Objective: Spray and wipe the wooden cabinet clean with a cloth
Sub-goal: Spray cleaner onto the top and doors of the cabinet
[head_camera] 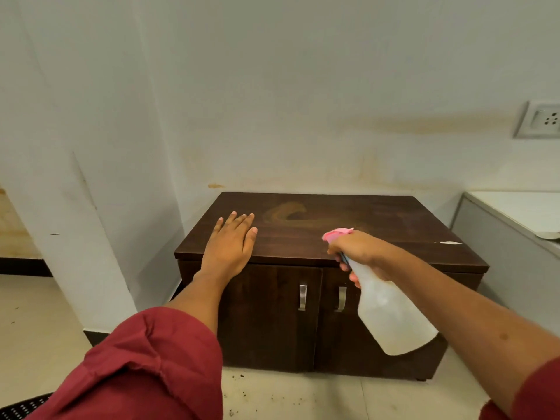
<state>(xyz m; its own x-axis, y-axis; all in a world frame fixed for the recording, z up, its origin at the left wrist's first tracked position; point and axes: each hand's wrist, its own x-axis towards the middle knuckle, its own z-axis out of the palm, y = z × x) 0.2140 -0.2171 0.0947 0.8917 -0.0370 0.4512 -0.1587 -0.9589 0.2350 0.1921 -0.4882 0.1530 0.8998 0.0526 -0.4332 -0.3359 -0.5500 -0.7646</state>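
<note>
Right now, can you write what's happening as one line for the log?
step: spraying | right hand: grips spray bottle, aimed at cabinet top | left hand: flat on top | dusty smear: unwiped | cloth: not seen

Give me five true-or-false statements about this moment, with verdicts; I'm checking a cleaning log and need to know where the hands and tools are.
1. The right hand grips the spray bottle by its neck. True.
2. The left hand holds a cloth. False: it lies flat, fingers straight, on the cabinet top, and no cloth shows.
3. A pale dusty smear marks the cabinet top. True.
4. One cabinet door hangs open. False: both doors are shut, with their metal handles side by side.
5. The bottle's spray head is green. False: it is pink.
</note>
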